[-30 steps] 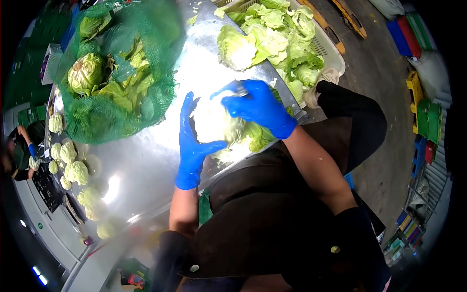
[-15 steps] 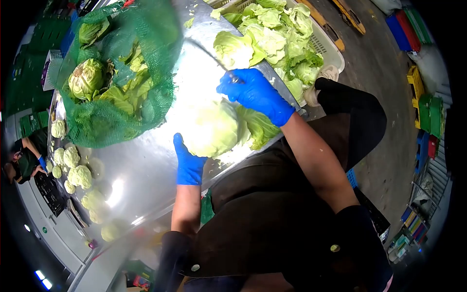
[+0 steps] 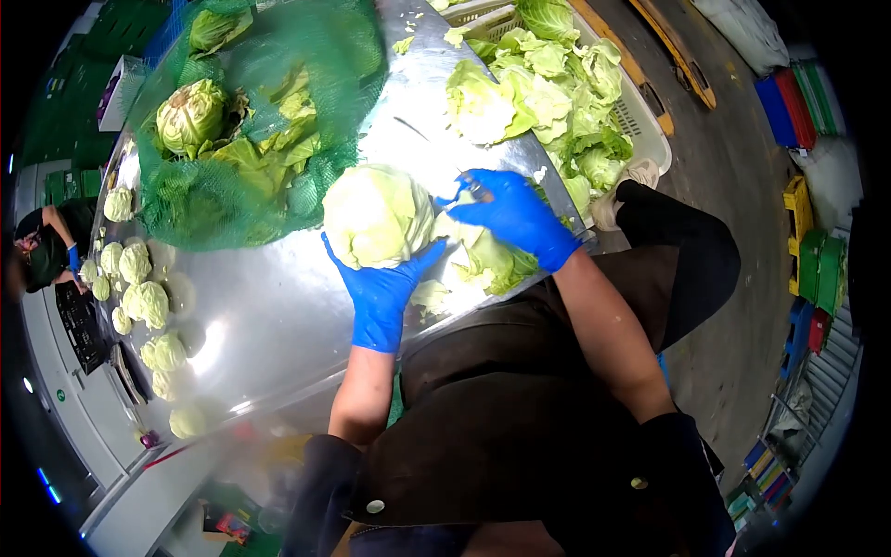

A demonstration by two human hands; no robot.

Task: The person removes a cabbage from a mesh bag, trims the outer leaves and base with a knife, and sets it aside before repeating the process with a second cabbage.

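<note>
Held cabbage taken as landmark. It is cupped from the near side by the left hand, thumb and fingers spread around its lower part; whether it is lifted or rested on the surface cannot be told. Just right of the held cabbage, a knife-like tool is gripped in the curled fingers of the right hand; its blade is mostly lost in glare.

Change noted: a second ago the right hand was set over the held cabbage; now it is drawn clear to the right side. Since half a second ago, the cabbage has been shifted toward the green net bag, away from the loose leaves on its right. A pale, smooth side is exposed, so the trimming of this head is judged to be well along.

Outward: beyond and left of the held cabbage, the bag is spread, with a browned cabbage contained in it. Farther left, pale cabbages are lined up, a co-worker seen past them. Beyond and right of the held cabbage, a broad leaf is laid by the edge, next to a leaf-heaped crate.
</note>
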